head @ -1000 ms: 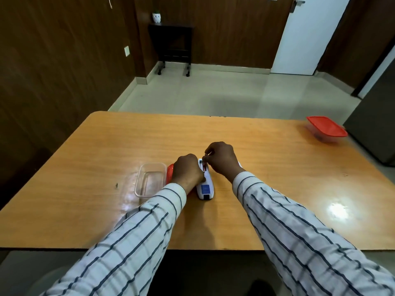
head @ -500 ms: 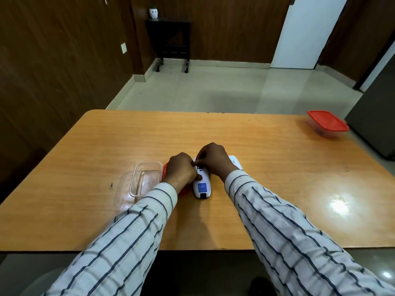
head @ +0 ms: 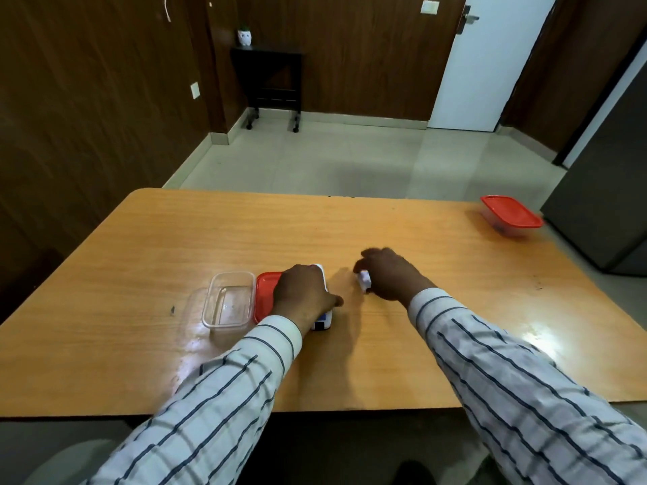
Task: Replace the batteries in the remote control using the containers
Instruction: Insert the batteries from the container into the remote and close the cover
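The white remote control (head: 323, 321) lies on the wooden table (head: 210, 232), mostly covered by my left hand (head: 303, 295), which presses down on it. Only its near end with a blue label and its far tip show. My right hand (head: 390, 276) is a short way to the right of the remote, fingers curled around a small white piece (head: 364, 280), apparently the battery cover; motion blur hides details. An open clear container (head: 210, 304) stands left of the remote, and its red lid (head: 264, 292) lies between them. No batteries are visible.
A second clear container with a red lid on it (head: 511, 213) stands at the table's far right corner. A dark cabinet (head: 602, 211) stands beside that corner. Beyond the table are tiled floor and a small black side table (head: 269, 75).
My right hand has left the remote's battery bay and moved right onto the small white piece. My left hand stays on the remote. The camera tilted up a little.
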